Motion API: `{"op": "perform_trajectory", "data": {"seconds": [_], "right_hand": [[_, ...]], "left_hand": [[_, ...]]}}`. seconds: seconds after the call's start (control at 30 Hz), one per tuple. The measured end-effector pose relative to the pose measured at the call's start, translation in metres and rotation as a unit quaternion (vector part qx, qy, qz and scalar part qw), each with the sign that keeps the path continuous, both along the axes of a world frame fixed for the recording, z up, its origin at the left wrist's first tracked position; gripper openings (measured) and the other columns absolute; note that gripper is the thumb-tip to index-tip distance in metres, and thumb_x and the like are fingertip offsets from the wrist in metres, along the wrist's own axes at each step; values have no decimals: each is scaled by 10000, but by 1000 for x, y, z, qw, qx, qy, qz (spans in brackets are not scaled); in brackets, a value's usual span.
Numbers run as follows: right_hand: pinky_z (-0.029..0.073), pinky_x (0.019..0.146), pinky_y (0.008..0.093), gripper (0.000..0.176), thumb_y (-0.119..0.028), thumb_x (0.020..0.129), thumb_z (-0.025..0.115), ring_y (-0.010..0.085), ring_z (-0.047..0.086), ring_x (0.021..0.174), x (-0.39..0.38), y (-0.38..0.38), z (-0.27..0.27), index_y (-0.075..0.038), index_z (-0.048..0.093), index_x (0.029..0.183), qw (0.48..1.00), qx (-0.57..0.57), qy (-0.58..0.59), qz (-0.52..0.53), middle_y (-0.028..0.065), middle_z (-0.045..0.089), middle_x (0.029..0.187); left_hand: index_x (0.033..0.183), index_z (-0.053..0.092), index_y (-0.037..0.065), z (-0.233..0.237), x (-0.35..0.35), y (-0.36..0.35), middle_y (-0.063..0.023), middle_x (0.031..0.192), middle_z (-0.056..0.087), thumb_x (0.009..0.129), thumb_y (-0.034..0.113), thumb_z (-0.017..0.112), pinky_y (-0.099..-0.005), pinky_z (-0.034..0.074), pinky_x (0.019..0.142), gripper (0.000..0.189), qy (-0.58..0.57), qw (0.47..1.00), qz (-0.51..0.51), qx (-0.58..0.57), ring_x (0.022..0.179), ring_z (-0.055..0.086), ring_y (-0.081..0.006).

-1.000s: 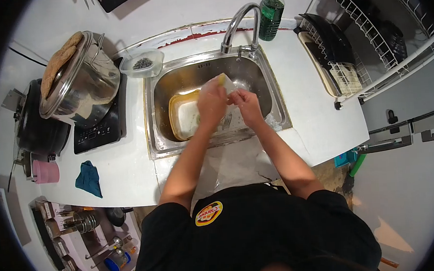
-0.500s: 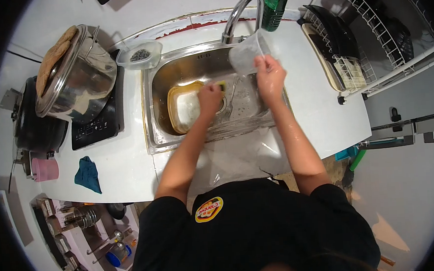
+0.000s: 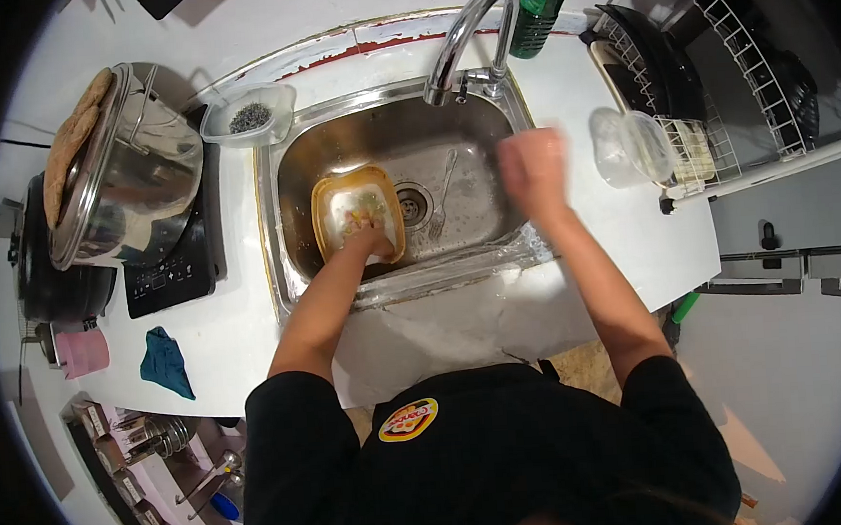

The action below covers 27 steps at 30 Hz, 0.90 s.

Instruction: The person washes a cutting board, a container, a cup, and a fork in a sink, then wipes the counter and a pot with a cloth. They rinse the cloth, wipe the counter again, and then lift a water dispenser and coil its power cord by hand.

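My left hand (image 3: 369, 239) reaches into a yellow-rimmed tub (image 3: 396, 206) on the left of the sink. Its fingers are bent round a yellowish sponge in the cloudy water, only partly visible. Over the sink's right rim, to the right of the faucet (image 3: 472, 28), my right hand (image 3: 534, 164) is smeared by motion, so its fingers are unclear. A fork (image 3: 443, 199) lies in the steel sink (image 3: 432, 132) beside the drain. On the counter to the right, a clear plastic container (image 3: 630, 149) rests against the dish rack.
A steel pot (image 3: 150, 168) stands on a black cooktop (image 3: 167, 283) at the left. Behind the sink are a clear tub with a metal scourer (image 3: 251, 117) and a green bottle (image 3: 538, 10). A teal cloth (image 3: 165, 363) lies front left; a dish rack (image 3: 712, 153) is at the right.
The clear container has left my right hand and now lies on the right counter. My left hand has moved down and left into the yellow-rimmed tub. The camera view has shifted slightly.
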State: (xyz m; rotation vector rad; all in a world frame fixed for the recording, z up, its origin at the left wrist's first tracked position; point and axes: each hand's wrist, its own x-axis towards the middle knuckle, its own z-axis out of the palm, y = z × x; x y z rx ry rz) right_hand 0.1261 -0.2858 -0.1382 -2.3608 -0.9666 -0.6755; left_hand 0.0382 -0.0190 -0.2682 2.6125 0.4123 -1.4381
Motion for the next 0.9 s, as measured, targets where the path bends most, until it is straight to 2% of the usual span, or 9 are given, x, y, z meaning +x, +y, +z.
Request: {"op": "perform_trajectory", "data": {"seconds": [0.07, 0.23, 0.33, 0.5, 0.6, 0.7, 0.77, 0.8, 0.9], "right_hand": [[393, 891, 450, 191, -40, 760, 584, 295, 501, 1023, 12, 40, -33, -57, 603, 949, 976, -97, 113, 160, 99, 559, 1040], [398, 883, 438, 278, -101, 804, 554, 250, 469, 1098, 43, 89, -127, -114, 624, 1072, 896, -412, 115, 118, 71, 535, 1134], [372, 901, 420, 243, -132, 822, 546, 220, 421, 1164, 40, 91, -134, -138, 660, 1037, 838, -521, 103, 127, 52, 496, 1210], [410, 883, 452, 150, -182, 780, 594, 266, 558, 1030, 47, 73, -159, -122, 653, 905, 793, -569, 170, 137, 89, 616, 1015], [459, 804, 434, 167, -196, 796, 585, 300, 619, 898, 59, 62, -139, -83, 634, 909, 814, -515, 236, 129, 124, 648, 892], [490, 728, 426, 208, -197, 820, 567, 336, 621, 872, 52, 51, -71, -44, 599, 956, 876, -364, 308, 72, 165, 643, 874], [498, 677, 428, 217, -190, 837, 541, 344, 622, 841, 39, 51, -55, -28, 577, 978, 916, -216, 333, 50, 190, 636, 868], [498, 647, 431, 214, -184, 845, 523, 342, 630, 801, 33, 55, -63, -25, 567, 981, 935, -130, 326, 57, 201, 634, 851], [478, 528, 409, 201, -158, 856, 464, 307, 620, 641, -11, 76, -39, -22, 554, 973, 881, 42, 470, 30, 200, 621, 786]], "left_hand": [[1455, 52, 192, 8, 5, -3, -119, 1511, -84, 679, 218, 665, -560, 154, 1069, 989, 4, 1000, 11, 12, 1356, -104, -433], [1395, 201, 161, -20, 4, 32, -115, 1446, 202, 665, 230, 704, -527, 275, 1027, 890, -226, 964, 128, -53, 1325, 162, -423], [1330, 307, 123, -16, 1, 31, -99, 1379, 288, 697, 204, 679, -505, 338, 987, 739, -172, 984, 48, 23, 1284, 236, -394], [1187, 513, 28, -51, 5, 29, -178, 1185, 538, 720, 194, 625, -394, 432, 900, 508, -146, 984, -92, -46, 1113, 512, -316], [1068, 562, -23, -16, 14, 34, -179, 1057, 588, 763, 238, 562, -350, 469, 850, 402, -180, 975, 41, -123, 952, 602, -295], [1063, 534, -32, -20, 27, 48, -148, 1015, 584, 824, 287, 487, -371, 472, 848, 401, -253, 829, 359, -346, 905, 607, -286], [1073, 510, -21, 16, 28, 19, -131, 977, 578, 864, 282, 448, -369, 473, 838, 374, -225, 617, 525, -541, 882, 604, -273], [1078, 498, -16, 36, 29, 0, -123, 957, 575, 884, 280, 429, -368, 474, 833, 361, -201, 483, 587, -618, 871, 602, -267], [1063, 521, 6, 61, 33, -51, -108, 886, 586, 934, 223, 378, -339, 515, 768, 290, -224, 314, 598, -702, 881, 616, -248]]}}
